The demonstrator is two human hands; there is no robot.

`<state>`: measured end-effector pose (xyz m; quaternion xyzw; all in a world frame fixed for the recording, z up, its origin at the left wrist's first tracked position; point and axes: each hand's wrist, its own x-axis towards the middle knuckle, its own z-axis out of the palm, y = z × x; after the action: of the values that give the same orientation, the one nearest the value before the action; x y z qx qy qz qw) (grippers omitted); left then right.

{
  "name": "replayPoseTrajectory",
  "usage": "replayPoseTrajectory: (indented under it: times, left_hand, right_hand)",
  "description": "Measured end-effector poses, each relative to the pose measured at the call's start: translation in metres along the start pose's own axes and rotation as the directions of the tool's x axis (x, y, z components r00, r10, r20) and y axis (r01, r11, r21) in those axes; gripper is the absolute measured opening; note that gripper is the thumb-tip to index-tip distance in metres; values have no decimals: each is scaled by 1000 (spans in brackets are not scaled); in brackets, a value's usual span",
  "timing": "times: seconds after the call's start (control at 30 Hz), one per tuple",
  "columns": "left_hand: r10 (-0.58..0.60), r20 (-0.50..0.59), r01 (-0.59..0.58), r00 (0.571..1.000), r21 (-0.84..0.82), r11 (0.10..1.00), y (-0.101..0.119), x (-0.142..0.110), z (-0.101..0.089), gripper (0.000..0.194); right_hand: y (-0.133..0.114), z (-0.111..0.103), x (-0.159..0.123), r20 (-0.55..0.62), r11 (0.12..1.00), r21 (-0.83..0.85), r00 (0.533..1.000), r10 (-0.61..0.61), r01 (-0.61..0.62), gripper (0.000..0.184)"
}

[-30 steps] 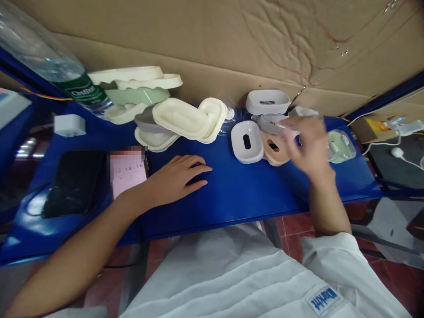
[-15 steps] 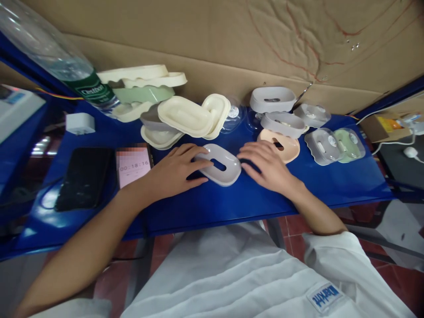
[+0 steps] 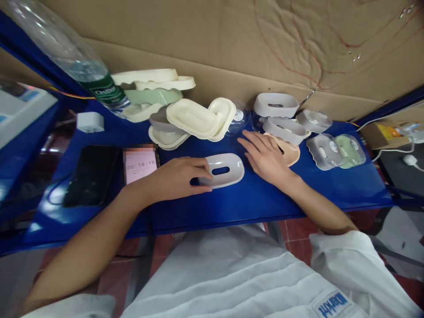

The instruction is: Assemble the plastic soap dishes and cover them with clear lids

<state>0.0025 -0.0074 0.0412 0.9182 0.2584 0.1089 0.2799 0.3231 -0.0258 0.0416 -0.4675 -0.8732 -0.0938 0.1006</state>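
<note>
A grey oval plastic shell (image 3: 234, 173) with a long slot lies on the blue table in front of me. My left hand (image 3: 185, 176) pinches its left end, fingers over the far side and thumb at the near side. To the right of the shell, my right hand (image 3: 266, 157) is held with fingers stretched out and nothing in them. Partly covered by that hand is a peach oval shell (image 3: 290, 152) with a similar slot. Behind it, two more grey oval shells (image 3: 276, 105) are piled up.
Cream and green shells (image 3: 192, 117) are heaped at the back left beside a water bottle (image 3: 106, 90). A timer phone (image 3: 141, 165), a black phone (image 3: 92, 174) and a white charger (image 3: 90, 121) lie left. Clear-lidded grey and green boxes (image 3: 351, 150) stand right.
The grey shell has turned so it lies nearly level, with my left hand closing on its left end. My right hand has moved away from the shell, its fingers stretching toward the back.
</note>
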Motion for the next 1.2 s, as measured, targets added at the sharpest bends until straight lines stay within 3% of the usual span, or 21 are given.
replayPoseTrajectory:
  times: [0.1,0.23,0.33,0.47,0.57,0.73,0.93,1.03,1.2]
  left_hand:
    - [15,-12,-15,1000,2,1000,-2,0,2,18]
    - [28,-51,-23,998,100,995,-5,-1,7,16]
    - [63,-74,-47,995,196,979,-7,-1,8,15]
    - [127,-118,-89,985,283,955,-9,1,8,17]
    - [131,-146,-90,981,255,963,-8,1,8,17]
    - [82,-118,-65,990,142,988,-8,2,9,18]
    - [50,-161,-8,986,252,968,-15,3,8,31]
    - [48,-254,16,966,245,969,-16,3,2,29]
    - [-80,-436,133,896,91,987,-8,0,-12,30]
  right_hand:
    - [2,4,41,8,987,39,987,-158,157,67]
    - [12,17,90,-28,986,50,987,-160,162,54]
    - [18,16,100,-44,983,64,984,-171,173,41]
    - [19,-5,78,-120,969,158,978,-171,189,41]
    - [15,-18,54,-148,962,209,978,-145,174,46]
    - [16,-11,23,-121,976,214,993,-13,39,41]
    - [14,-7,-5,-213,971,207,974,-74,119,28]
    - [10,-12,-13,-194,978,192,980,-41,79,31]
    - [3,-23,-18,-176,996,90,984,7,9,36]
